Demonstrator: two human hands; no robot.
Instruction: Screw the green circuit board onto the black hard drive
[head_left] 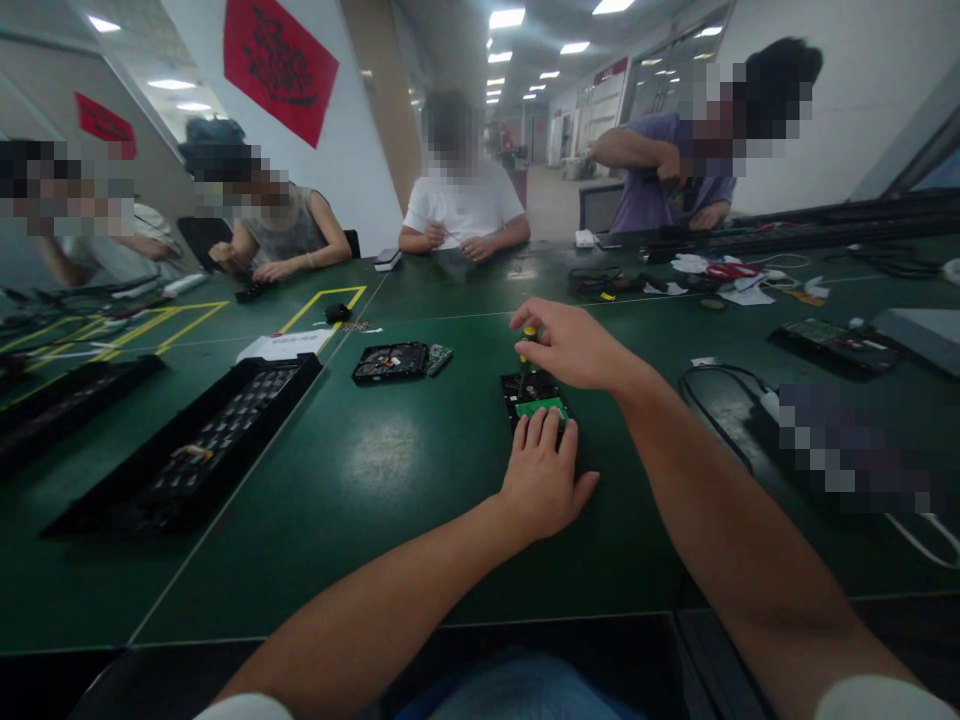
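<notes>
Right hand (pixel 574 345): thumb and fingers closed about the yellow handle of a screwdriver (pixel 529 333), held roughly upright over the drive's far end.
Left hand (pixel 541 485): not clamped on anything; fingers laid over the near part of the drive, thumb out to the side.
Hard drive (pixel 512 392): flat on the green table (pixel 450 570) ahead of the person, green circuit board (pixel 536 408) uppermost, partly under the left fingers.
Driver tip: too small to tell whether it sits in a screw; worth checking before any twist.
Turning well: shaft square to the casing, firm downward pressure, slow twist, so the head is less likely to strip.
Bracing well: left fingertips best on the casing edges, pressing lightly on the board and clear of the tip.
Left of the drive: another drive (pixel 390 362) beside a small loose board (pixel 439 359).
</notes>
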